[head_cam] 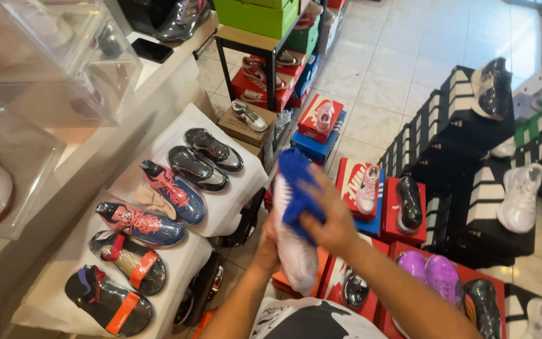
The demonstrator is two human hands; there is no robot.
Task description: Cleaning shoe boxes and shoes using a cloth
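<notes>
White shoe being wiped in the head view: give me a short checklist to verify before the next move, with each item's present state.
1. Left hand supports the white shoe from behind: ok, it grips the shoe's left edge.
2. Right hand presses the blue cloth on the shoe: ok, fingers spread over the cloth.
3. Cloth covers the part being wiped: ok, it lies on the shoe's upper end.
4. Shoe is held off the displays: ok, it is raised above the red boxes.
5. Shoe surface is clean: cannot tell, blurred.
6. Wrapped shoes on the white shelf sit apart from the hands: ok.
</notes>
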